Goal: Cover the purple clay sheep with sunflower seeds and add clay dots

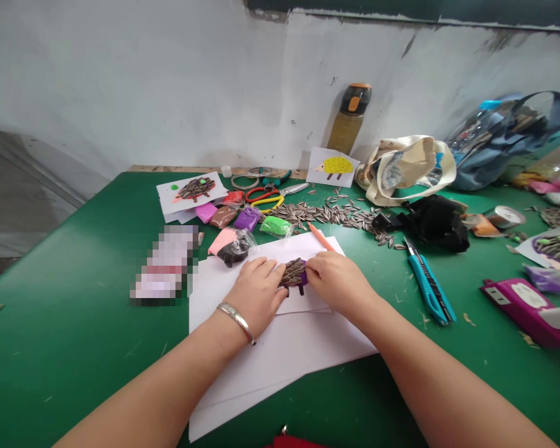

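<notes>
My left hand (257, 292), with a silver bracelet at the wrist, lies on the white paper with its fingers spread. Its fingertips are at the left side of a small figure covered in sunflower seeds (293, 272), which has a purple body and dark legs. On the figure's right side, my right hand (333, 280) has its fingers bent and pressed together at the purple part; whatever they pinch is hidden. Under both hands are stacked white sheets (270, 354). An orange pen (320, 237) lies just above my right hand.
Behind the papers are a seed pile (340, 214), clay packets (276, 226), yellow-handled scissors (268, 201) and two hedgehog pictures. A pixelated flat object (165, 264) lies left. Rightward are a teal cutter (430, 286), a black strap (436, 223), bags (401, 168) and a magenta case (532, 311).
</notes>
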The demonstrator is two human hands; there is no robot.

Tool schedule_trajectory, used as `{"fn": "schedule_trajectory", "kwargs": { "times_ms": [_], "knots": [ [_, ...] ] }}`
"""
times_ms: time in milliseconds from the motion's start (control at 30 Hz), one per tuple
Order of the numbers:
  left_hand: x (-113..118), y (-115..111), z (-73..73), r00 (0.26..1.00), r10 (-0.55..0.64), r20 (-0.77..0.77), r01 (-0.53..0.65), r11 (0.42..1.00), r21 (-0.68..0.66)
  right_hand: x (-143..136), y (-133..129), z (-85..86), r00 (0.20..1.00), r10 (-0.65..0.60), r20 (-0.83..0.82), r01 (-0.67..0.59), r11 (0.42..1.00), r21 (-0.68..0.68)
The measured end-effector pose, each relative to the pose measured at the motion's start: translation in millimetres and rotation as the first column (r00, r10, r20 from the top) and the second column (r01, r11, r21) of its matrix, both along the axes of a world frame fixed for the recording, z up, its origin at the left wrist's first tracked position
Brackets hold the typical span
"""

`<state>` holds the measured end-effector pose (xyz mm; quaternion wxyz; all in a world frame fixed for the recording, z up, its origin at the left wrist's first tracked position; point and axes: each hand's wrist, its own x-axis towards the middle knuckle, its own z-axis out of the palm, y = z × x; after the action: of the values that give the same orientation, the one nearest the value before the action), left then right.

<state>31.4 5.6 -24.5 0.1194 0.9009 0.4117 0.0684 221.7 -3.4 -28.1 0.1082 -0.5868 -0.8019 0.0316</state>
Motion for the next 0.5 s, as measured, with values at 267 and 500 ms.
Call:
{"fn": "schedule_trajectory", "kwargs": {
  "times_ms": [267,500],
  "knots": [
    [1.0,0.3,1.9,0.999,0.004,-0.037,-0.005,1.0,-0.022,-0.9,-0.4,0.0,0.996,0.033,0.079,-0.036,0.999,0.039],
    [0.3,1.0,1.0,1.0,-0.004,-0.029,0.004,1.0,-0.005,5.0,2.2,8.3,0.996,-0.086,-0.023,0.084,0.994,-0.073]
  ]
}}
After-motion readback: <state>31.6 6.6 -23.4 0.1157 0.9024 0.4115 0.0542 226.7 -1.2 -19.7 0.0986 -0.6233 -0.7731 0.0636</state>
